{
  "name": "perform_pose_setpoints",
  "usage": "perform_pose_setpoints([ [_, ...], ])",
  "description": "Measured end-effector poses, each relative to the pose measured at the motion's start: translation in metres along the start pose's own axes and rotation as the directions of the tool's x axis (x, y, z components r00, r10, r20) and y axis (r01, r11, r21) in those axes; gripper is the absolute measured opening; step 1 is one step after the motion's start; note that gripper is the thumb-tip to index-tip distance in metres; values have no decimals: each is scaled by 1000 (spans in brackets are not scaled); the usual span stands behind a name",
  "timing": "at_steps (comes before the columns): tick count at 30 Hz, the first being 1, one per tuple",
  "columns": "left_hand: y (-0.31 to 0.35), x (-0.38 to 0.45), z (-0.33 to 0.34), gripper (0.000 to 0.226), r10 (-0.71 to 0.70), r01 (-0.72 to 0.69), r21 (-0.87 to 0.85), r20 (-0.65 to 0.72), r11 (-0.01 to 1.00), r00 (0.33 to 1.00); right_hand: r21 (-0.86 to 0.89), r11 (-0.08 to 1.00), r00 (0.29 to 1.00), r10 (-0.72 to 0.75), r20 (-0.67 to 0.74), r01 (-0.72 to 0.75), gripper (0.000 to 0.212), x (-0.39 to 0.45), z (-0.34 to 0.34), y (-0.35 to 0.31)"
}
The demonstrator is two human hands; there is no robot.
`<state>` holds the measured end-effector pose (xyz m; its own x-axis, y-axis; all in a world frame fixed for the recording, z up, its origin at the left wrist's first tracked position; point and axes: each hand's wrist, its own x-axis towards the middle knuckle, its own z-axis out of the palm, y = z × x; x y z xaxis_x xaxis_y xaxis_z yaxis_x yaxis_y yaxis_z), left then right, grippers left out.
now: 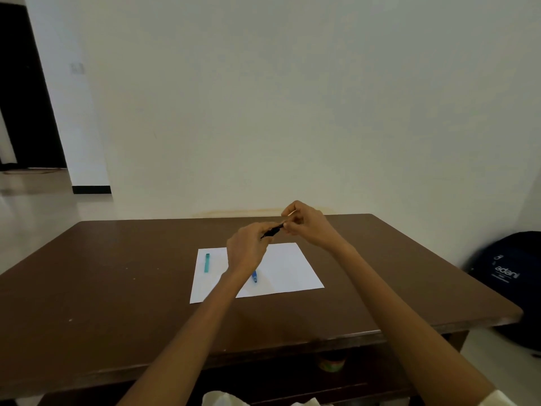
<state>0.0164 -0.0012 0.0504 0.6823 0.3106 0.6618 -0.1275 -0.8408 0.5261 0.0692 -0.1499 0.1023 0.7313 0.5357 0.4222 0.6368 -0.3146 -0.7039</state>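
Note:
Both my hands are raised above a white sheet of paper [288, 266] on a brown table [117, 273]. My left hand [247, 250] grips the near end of a thin black pen-like object [272, 231]. My right hand [304, 222] pinches its far end, where a pale thin part shows between the fingers. On the paper lie a teal pen cap or short tube [207, 262] at the left and a blue pen piece [254, 276], partly hidden behind my left wrist.
A plain wall stands right behind the table's far edge. A dark bag [509, 276] with white lettering sits on the floor to the right. An open doorway [26, 92] lies far left. A small colourful object [332, 364] sits under the table's front edge.

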Motion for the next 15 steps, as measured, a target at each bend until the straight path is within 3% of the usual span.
perform_pose_setpoints([
  [2,0,-1,-1,26,4,-4,16,11,1000,1000,-128,992,999,-10,44,16,11,4,0,-2],
  [4,1,0,-3,25,-33,33,-20,10,999,999,-134,991,999,-11,31,15,8,8,1,-3],
  [10,7,1,-7,21,-136,148,-235,67,961,988,352,933,989,112,-91,-74,15,2,16,4],
  [15,13,-3,0,14,-271,290,-431,107,854,957,496,865,989,132,-71,-80,22,-3,33,18],
])
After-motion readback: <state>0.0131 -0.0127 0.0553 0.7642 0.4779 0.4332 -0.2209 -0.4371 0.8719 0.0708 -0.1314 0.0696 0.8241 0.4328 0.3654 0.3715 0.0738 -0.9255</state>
